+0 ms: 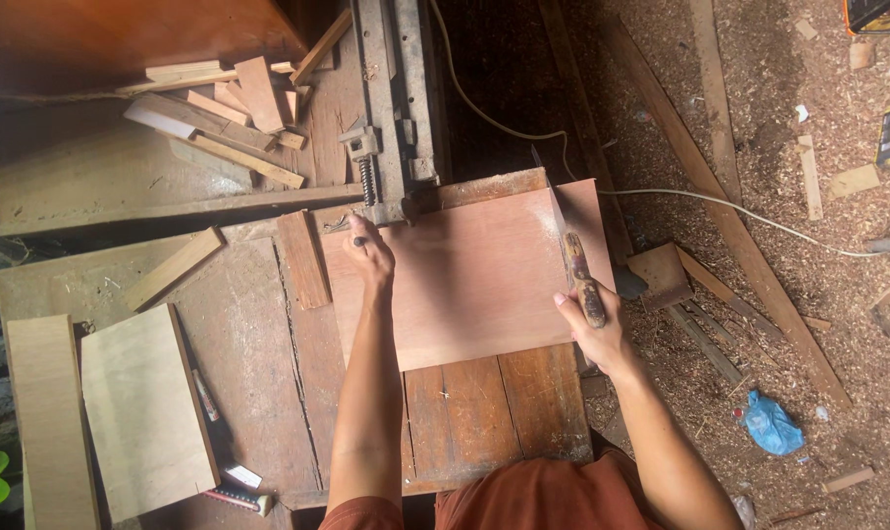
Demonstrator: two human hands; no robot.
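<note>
Your left hand [371, 257] lies flat, fingers together, on the far left corner of the plywood sheet [464, 280], pressing it down onto the workbench [258, 344]. The sheet is reddish-brown and rectangular; it rests on the right part of the bench, with its right edge at the bench edge. Your right hand [592, 324] is closed around the handle of a handsaw [572, 260]. The saw blade runs away from you along the right margin of the sheet, and pale sawdust lies along the blade line. A metal clamp [364, 167] stands just beyond your left hand at the sheet's far edge. A narrow wood strip [303, 260] lies on the bench just left of the sheet. Two pale boards [140, 412] lie at the near left of the bench, and a pile of offcuts [229, 108] sits at the far left. A white cable [749, 216] crosses the sawdust-covered floor to your right, near a blue bag [771, 424].
</note>
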